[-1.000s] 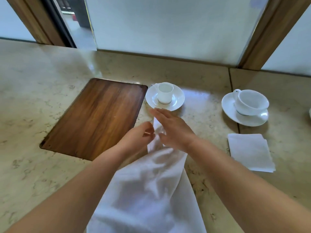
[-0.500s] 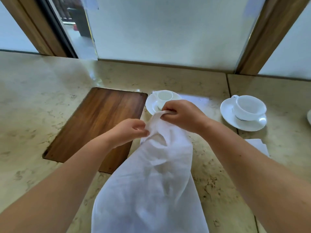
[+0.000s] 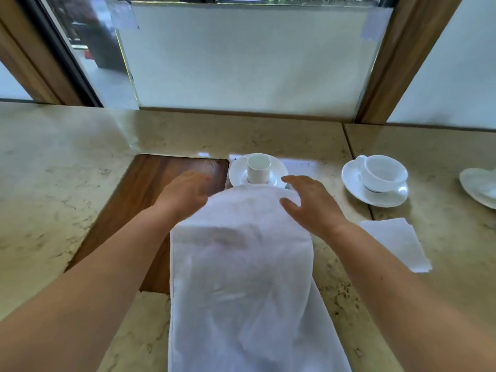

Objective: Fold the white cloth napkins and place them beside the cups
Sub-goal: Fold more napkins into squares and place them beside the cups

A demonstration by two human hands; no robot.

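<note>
Both hands spread at far end of the long napkin, neither grip holding it.
Left hand (image 3: 188, 194) blurred, fingers loose; right hand (image 3: 312, 204) splayed, thumb on napkin (image 3: 241, 277) draped off tabletop (image 3: 53, 183) near edge, below cup (image 3: 259, 167).

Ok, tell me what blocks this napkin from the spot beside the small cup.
Nothing visible does. The white napkin already reaches the saucer of the small cup. The counter to that cup's right is bare, and the wooden board lies left.
</note>
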